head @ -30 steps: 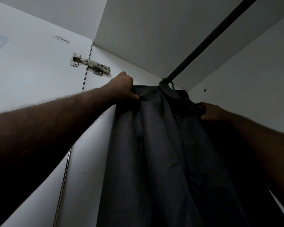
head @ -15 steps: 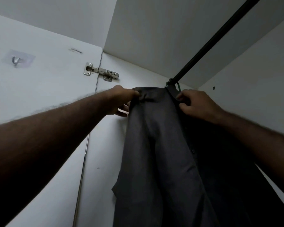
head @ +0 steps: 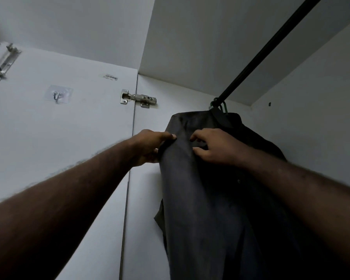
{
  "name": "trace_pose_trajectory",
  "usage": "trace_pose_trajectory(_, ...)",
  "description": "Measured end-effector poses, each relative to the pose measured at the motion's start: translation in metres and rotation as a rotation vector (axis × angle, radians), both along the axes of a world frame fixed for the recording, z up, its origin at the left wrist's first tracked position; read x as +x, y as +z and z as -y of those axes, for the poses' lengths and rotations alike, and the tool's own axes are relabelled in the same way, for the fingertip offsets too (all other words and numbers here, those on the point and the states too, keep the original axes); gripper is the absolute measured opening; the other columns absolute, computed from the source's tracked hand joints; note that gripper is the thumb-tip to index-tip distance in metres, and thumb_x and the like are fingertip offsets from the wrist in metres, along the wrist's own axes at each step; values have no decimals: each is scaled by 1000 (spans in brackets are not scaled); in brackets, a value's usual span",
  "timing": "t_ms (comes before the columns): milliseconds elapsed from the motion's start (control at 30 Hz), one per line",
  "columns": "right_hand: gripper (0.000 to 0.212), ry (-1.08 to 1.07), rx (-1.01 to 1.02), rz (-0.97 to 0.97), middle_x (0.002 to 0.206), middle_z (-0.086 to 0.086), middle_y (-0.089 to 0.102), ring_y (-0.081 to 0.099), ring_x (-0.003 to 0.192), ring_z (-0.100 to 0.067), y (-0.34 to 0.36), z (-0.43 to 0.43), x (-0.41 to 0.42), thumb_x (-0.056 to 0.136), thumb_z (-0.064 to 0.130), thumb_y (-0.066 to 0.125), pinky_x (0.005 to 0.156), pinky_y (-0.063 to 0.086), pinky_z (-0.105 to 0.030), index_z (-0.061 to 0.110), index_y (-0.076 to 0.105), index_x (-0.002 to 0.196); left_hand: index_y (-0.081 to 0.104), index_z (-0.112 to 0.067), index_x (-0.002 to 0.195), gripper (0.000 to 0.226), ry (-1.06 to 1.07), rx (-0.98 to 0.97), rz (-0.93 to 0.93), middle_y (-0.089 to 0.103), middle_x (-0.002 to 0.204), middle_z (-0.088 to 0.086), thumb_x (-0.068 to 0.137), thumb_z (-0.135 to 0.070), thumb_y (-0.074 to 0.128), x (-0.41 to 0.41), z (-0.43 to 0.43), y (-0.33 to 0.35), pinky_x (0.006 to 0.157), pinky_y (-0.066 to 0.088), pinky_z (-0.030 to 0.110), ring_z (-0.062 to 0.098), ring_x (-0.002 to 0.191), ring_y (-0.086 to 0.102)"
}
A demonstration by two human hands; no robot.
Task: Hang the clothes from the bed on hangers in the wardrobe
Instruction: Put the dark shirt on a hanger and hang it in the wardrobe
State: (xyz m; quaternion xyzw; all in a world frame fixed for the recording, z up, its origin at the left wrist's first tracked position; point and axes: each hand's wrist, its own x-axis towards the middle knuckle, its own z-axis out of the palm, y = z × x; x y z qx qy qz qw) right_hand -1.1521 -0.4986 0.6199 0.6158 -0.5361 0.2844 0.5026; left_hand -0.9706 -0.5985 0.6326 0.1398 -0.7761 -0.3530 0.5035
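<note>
A dark grey shirt [head: 206, 199] hangs on a green hanger [head: 222, 107], whose hook sits over the black wardrobe rail [head: 271, 45] at its far end. My left hand [head: 150, 146] pinches the shirt's left front edge just below the shoulder. To its right, my right hand [head: 212, 147] has curled fingers on the shirt's front near the button line. The hanger's body is hidden inside the shirt.
The white wardrobe door [head: 59, 128] stands open on the left with a metal hinge [head: 138, 98], a stuck-on hook [head: 57, 96] and a bolt latch [head: 2, 63]. White wardrobe walls close in behind and to the right of the shirt.
Both hands have come lower down the shirt's front. My right hand moved from behind the collar to the front, close to my left hand. The view has pulled back and tilted.
</note>
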Motion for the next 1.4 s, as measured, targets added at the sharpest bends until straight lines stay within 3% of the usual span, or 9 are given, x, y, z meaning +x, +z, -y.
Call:
trace_pose_trajectory(133, 33, -28, 38, 30, 117, -2, 62, 57, 111, -21, -3, -3, 3, 91, 39, 59, 96, 46, -40, 25, 59, 121, 67, 1, 106, 29, 90, -7, 12, 72, 106, 14, 85, -18, 74, 32, -8, -7, 87, 57, 41, 28, 99, 70)
trace_pose_trajectory(300, 44, -120, 133, 17, 125, -4, 56, 52, 119, -23, -11, 5, 10, 93, 38, 56, 101, 43, -37, 32, 49, 136, 59, -8, 78, 21, 385, -209, 0, 63, 78, 11, 96, -18, 61, 78, -26, 0, 56, 52, 30, 20, 67, 61)
trace_pose_trajectory(500, 52, -184, 220, 48, 129, -5, 47, 50, 121, -24, -22, 22, 21, 93, 32, 58, 101, 43, -35, 36, 45, 143, 63, -8, 86, 23, 466, -327, 127, 64, 77, 10, 82, -26, 77, 107, -65, 6, 56, 49, 26, 20, 67, 60)
trace_pose_trajectory(633, 24, 276, 264, 452, 96, 2, 56, 60, 96, -19, -21, 30, 28, 99, 40, 48, 82, 44, -28, 24, 66, 104, 65, -5, 106, 30, 374, -346, 212, 73, 92, 17, 79, -8, 77, 100, -101, -22, 57, 56, 31, 25, 74, 70)
trace_pose_trajectory(767, 74, 900, 480, 1002, 91, -4, 64, 62, 84, -19, -10, 2, 38, 78, 81, 41, 68, 47, -33, 17, 63, 109, 60, -12, 121, 40, 417, -703, 396, 69, 96, 6, 84, -16, 72, 61, -123, -88, 57, 47, 18, 15, 73, 61)
trace_pose_trajectory(933, 6, 572, 305, 742, 69, -8, 60, 54, 59, -14, -13, -28, 37, 84, 10, 68, 56, 45, -28, 7, 63, 83, 58, -10, 123, 46, 191, -836, 662, 70, 101, 6, 91, -43, 63, 15, -124, -174, 82, 56, 35, 20, 92, 67)
trace_pose_trajectory(1100, 18, 424, 282, 796, 71, -9, 58, 54, 58, -16, -18, -49, 16, 90, -4, 56, 53, 47, -27, 10, 59, 79, 53, -17, 73, 32, 245, -1171, 238, 53, 62, -3, 97, -39, 48, 2, -102, -188, 54, 44, 31, 18, 56, 53)
trace_pose_trajectory(1267, 23, 395, 104, 896, 71, -10, 53, 45, 55, -16, -24, -55, -4, 91, 0, 54, 52, 36, -25, 14, 58, 73, 62, -24, 97, 16, 600, -1084, -180, 64, 82, -10, 87, -32, 53, 27, -48, -152, 58, 49, 33, 16, 59, 58)
trace_pose_trajectory(1400, 19, 448, -29, 888, 87, -9, 62, 58, 76, -19, -28, -54, -17, 92, 1, 57, 67, 48, -27, 12, 63, 76, 54, -23, 120, 40, 660, -978, -43, 61, 103, -12, 84, -39, 58, 26, -26, -155, 66, 53, 37, 12, 65, 59)
